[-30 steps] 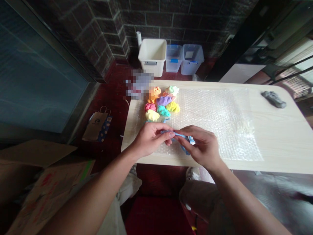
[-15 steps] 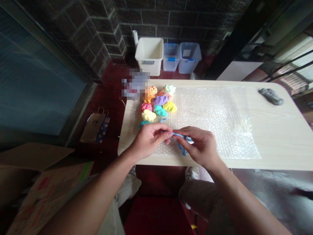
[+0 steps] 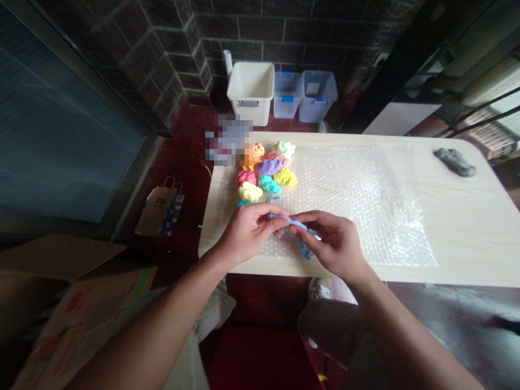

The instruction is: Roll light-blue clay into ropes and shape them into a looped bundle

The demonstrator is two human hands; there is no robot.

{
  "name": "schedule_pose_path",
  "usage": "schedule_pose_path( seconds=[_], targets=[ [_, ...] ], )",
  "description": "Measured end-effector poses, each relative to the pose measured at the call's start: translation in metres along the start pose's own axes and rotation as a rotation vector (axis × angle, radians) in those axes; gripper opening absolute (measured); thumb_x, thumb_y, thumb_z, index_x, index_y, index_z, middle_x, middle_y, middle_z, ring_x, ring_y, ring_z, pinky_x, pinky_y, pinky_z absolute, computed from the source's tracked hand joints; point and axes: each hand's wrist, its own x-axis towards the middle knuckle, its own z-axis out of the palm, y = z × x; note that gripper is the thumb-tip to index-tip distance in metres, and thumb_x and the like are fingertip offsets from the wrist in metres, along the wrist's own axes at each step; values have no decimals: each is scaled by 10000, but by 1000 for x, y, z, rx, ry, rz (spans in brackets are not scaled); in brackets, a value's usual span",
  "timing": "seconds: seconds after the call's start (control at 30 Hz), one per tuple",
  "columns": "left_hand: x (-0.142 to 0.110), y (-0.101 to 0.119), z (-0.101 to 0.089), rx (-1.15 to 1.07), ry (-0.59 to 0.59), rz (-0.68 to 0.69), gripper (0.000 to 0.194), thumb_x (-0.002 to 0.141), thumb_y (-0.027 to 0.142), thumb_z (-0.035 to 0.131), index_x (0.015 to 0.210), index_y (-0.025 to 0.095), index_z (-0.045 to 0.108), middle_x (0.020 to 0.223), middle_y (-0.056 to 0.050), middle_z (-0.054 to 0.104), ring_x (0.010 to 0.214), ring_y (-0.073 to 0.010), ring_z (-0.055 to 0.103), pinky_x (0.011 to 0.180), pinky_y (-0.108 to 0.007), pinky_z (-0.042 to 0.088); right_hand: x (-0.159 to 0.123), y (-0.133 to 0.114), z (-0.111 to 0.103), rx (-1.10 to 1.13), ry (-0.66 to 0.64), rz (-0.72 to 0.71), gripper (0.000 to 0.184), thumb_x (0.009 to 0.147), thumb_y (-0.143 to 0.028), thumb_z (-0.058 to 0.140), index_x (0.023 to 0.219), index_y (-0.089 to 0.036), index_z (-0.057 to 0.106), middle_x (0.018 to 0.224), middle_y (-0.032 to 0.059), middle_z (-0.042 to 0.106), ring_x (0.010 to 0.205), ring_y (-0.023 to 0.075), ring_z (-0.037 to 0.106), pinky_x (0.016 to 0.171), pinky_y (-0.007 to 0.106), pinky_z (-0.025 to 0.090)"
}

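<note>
Between my two hands stretches a thin blue strip of what looks like soft modelling clay [image 3: 298,222], held above the bubble wrap [image 3: 357,189]. My left hand [image 3: 248,230] pinches its left end between thumb and fingers. The right part is pinched by my right hand [image 3: 337,241]. Below the fingers lies more crumpled blue clay [image 3: 306,250], partly covered by my right hand. A small blue piece [image 3: 275,199] rests just beyond my left hand. Farther back sit several soft lumps, among them a pale yellow lump [image 3: 250,192], a purple lump [image 3: 270,166] and a teal lump [image 3: 269,184].
The wooden table [image 3: 455,227] bears a grey lumpy object [image 3: 455,161] at its far right. Behind it stand a white bin [image 3: 251,111] and two clear tubs [image 3: 286,108]. A paper bag [image 3: 156,211] and an open cardboard box [image 3: 85,319] are at the left.
More of the blue strip now shows above my left thumb and between the hands. Both hands keep their pinch in nearly the same place. The whole view has shifted slightly.
</note>
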Motion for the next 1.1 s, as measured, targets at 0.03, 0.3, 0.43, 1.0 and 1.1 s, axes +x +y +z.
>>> schedule_pose_path(
  seconds=[0.03,0.3,0.43,1.0,1.1],
  targets=[
    [0,1,0,13,1,8,220,928,354,775,1004,148,778,751,-34,760,673,-146,710,649,-248,566,0,0,0,7,5,3,206,952,-349,791,1087,-197,819,1004,95,844,871,232,800,801,356,644],
    [0,1,3,-55,-61,3,299,884,373,824,1074,158,740,995,-80,776,854,-175,745,754,-260,601,0,0,-1,13,55,-9,179,919,-332,821,1016,-182,805,935,90,838,796,216,796,682,303,634],
    [1,1,3,-44,-63,1,230,927,348,774,1050,153,768,920,-71,784,755,-155,731,702,-255,595,1,0,-1,71,25,-26,213,939,-291,800,1131,-200,780,1004,86,829,859,210,796,769,317,642],
    [3,6,2,-113,-32,-22,232,897,352,812,959,130,781,741,-45,755,679,-149,717,680,-277,602,3,4,-1,72,35,-43,217,923,-277,825,1138,-242,824,1038,77,841,907,229,799,809,357,644],
    [2,7,2,-113,3,-11,225,888,350,822,957,139,786,736,-41,759,671,-152,719,675,-289,608,2,2,-2,28,13,-14,220,940,-336,808,1130,-230,846,1007,90,852,876,242,806,780,370,657]
  ],
)
